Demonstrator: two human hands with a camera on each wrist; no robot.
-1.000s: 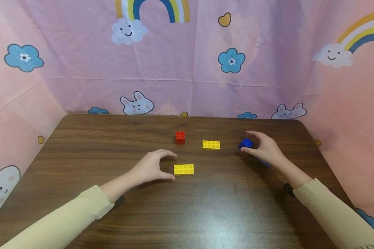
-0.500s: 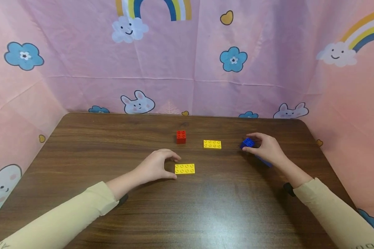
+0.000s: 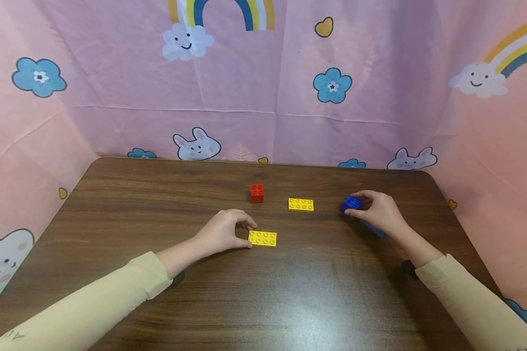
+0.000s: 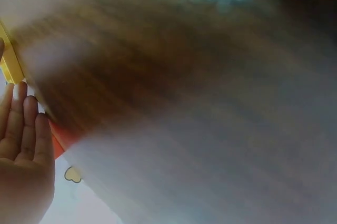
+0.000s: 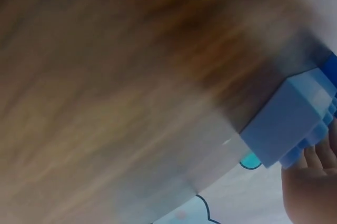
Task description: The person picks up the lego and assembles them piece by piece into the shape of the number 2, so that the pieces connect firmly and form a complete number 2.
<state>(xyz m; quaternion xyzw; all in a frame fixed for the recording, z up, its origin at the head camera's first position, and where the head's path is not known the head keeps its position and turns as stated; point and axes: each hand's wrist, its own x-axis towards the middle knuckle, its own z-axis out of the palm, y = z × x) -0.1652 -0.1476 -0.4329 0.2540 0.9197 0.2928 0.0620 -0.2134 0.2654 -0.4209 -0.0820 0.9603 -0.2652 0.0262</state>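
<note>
My left hand (image 3: 219, 232) has thumb and fingertips at opposite long edges of the left end of a flat yellow building brick (image 3: 262, 238), pinching it on the table. In the left wrist view, the fingers (image 4: 27, 124) reach up to the yellow brick (image 4: 11, 58) at the left edge. On the right, my right hand (image 3: 381, 213) holds a small square blue brick (image 3: 350, 204) between thumb and fingers. A longer blue brick (image 3: 373, 228) lies under this hand, partly hidden; the right wrist view shows a light-looking blue brick (image 5: 287, 119) close up, beside the fingers (image 5: 316, 155).
A square red brick (image 3: 257, 194) stands near the back middle of the brown wooden table (image 3: 290, 292). To its right lies another flat yellow brick (image 3: 300, 204). A patterned pink cloth (image 3: 246, 87) hangs behind and at both sides.
The left hand has moved slightly right and closed its thumb and fingers onto the near yellow brick. The right fingers have drawn in around the small blue brick. The view has shifted a little.
</note>
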